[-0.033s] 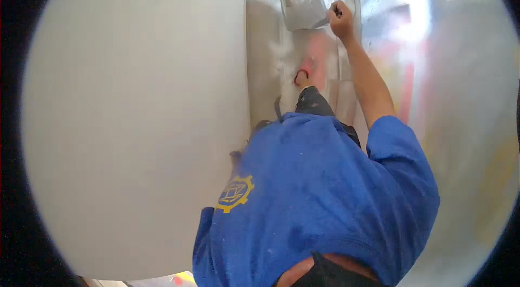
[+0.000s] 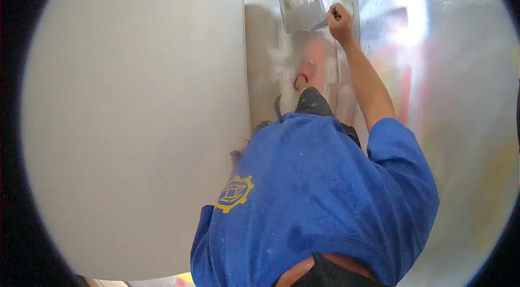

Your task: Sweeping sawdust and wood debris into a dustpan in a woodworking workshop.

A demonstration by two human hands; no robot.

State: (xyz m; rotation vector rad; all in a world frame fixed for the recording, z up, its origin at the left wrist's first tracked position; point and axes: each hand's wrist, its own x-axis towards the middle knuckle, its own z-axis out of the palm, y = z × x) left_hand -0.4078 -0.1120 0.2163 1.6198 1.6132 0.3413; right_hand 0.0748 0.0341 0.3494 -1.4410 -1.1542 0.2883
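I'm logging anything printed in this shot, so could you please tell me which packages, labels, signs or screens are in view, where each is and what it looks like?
Badge: on the blue shirt, left chest; gear-shaped yellow outline around a diamond pattern.
No packages, signs or screens show; the right hand holds a flat grey trowel, which is bare.

right hand point(image 2: 340, 20) gripping trowel point(image 2: 301, 11) | blade low on wall point(image 2: 135, 124) | left hand unseen

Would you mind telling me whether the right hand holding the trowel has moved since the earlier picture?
No: the right hand with the trowel sits at the same spot beside the white wall's edge.
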